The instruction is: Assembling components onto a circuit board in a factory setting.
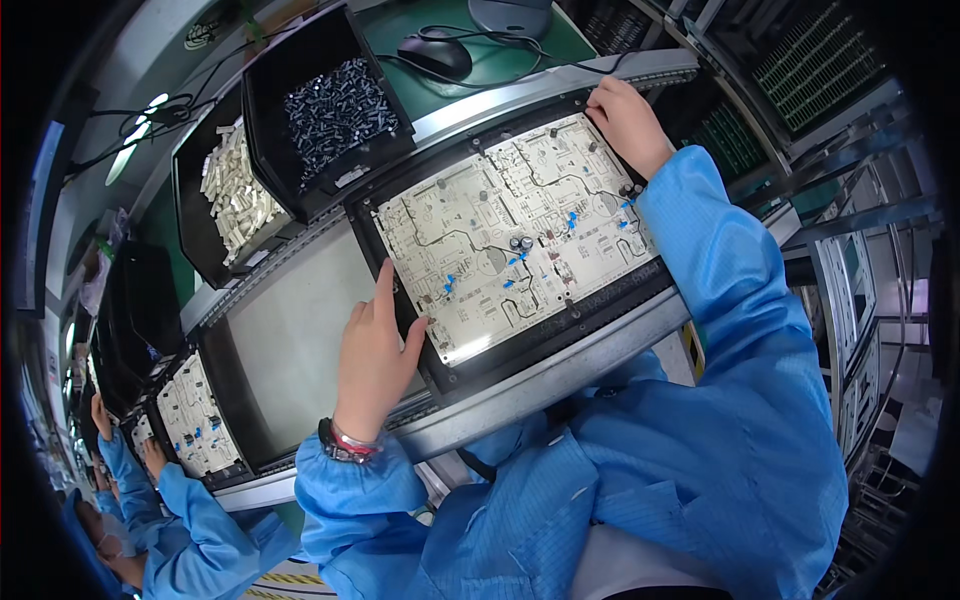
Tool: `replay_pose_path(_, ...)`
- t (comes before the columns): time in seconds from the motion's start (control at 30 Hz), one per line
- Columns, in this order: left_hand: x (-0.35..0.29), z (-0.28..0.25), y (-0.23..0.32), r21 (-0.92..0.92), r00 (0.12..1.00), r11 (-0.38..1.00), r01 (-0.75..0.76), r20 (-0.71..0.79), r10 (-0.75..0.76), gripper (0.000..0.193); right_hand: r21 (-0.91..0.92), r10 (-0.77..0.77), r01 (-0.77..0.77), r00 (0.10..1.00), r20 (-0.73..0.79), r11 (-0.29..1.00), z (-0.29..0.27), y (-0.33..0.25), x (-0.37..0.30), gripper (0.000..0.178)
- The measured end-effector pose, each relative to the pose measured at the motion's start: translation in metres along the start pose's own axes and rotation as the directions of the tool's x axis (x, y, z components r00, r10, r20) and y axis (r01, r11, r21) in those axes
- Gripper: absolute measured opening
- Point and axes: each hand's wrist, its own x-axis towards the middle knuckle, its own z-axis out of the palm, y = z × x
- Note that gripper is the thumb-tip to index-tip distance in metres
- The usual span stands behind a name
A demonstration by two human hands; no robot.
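Note:
A pale circuit board panel [450, 215] with small blue parts and a few round capacitors lies flat in a black carrier frame [600, 305] on the conveyor in front of me. My left hand [375, 365] is at the carrier's left edge, index finger stretched along it and thumb spread apart, with nothing held. At the far right corner, the bent fingers of my right hand [635, 130] close on the carrier's rim; their tips are partly hidden.
Beyond the conveyor rail [540, 370] stand a black bin of dark small parts [340, 115] and another of white parts [235, 195]. A mouse [435, 55] and cables lie behind. To the left, a co-worker [180, 530] reaches toward another board [195, 415]. Racks [820, 70] stand right.

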Motion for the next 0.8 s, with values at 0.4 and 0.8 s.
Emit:
replay_pose_path(0.4, 0.007, 0.02, -0.005, -0.181, 0.994, 0.977, -0.113, -0.023, 0.111, 0.063, 0.319, -0.217, 0.22, 0.975, -0.047, 0.922, -0.031, -0.172, 0.074, 0.012)
replay_pose_path(0.8, 0.086, -0.081, -0.079, -0.055, 0.778, 0.995, 0.086, -0.62, -0.102, 0.03, -0.036, -0.524, 0.554, 0.805, 0.277, 0.832, 0.078, -0.221, 0.146, 0.008)
